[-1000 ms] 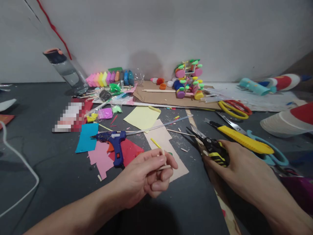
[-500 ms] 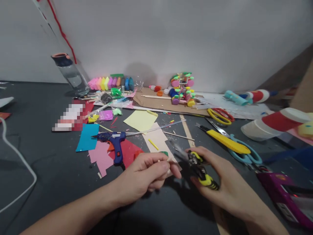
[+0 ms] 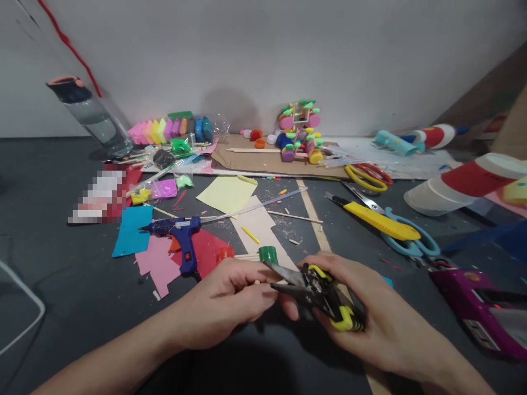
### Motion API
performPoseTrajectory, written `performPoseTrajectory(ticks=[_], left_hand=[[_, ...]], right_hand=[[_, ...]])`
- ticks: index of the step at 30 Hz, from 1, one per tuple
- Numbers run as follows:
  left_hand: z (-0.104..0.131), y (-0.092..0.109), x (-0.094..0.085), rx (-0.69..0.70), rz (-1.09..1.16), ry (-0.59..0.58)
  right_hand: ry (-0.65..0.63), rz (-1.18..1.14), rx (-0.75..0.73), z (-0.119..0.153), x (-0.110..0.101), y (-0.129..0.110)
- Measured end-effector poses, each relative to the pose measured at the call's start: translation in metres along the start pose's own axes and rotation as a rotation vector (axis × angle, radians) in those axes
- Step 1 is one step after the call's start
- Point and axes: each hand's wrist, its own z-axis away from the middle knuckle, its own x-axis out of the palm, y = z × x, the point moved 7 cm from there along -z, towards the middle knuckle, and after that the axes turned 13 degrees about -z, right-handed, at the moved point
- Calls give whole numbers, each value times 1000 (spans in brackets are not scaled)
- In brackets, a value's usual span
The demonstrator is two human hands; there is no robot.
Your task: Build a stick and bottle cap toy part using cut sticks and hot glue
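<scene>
My left hand (image 3: 226, 299) is closed, pinching a thin pale wooden stick (image 3: 282, 282) that is mostly hidden by the fingers. My right hand (image 3: 366, 299) wraps around the handles of yellow-and-black snips (image 3: 315, 282). The snips' blades are spread, pointing left, with the stick's end between them beside my left fingertips. Just beyond my left hand lie a green bottle cap (image 3: 268, 254) and a red bottle cap (image 3: 225, 254), with thin sticks between them. A blue glue gun (image 3: 188, 241) lies on its side past my left wrist, a clear glue stick extending from its back.
Coloured paper, including a blue sheet (image 3: 132, 230), covers the table's middle and left. To the right lie a yellow utility knife (image 3: 379, 220), scissors (image 3: 430, 244) and a purple device (image 3: 473, 307). A water bottle (image 3: 93, 118) and colourful wheeled models (image 3: 302, 131) stand at the back.
The snips have moved left, bringing their blades around the stick at my left fingers. The green cap shows more fully beyond my hand. The whole view has shifted slightly.
</scene>
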Motion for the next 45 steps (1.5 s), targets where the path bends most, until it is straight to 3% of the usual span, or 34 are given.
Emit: performPoseTrajectory(ticks=[9, 20, 25, 35, 45], left_hand=[[3, 0, -2, -16, -78, -65], [1, -1, 6, -43, 67, -93], [1, -1, -1, -17, 21, -41], [0, 7, -7, 45, -194, 52], [-1, 10, -3, 73, -198, 54]], right_hand=[[38, 107, -85, 2, -2, -6], [103, 100, -128, 4, -7, -6], [135, 87, -32, -1, -5, -4], [5, -16, -9, -7, 1, -8], [80, 131, -108, -1, -1, -8]])
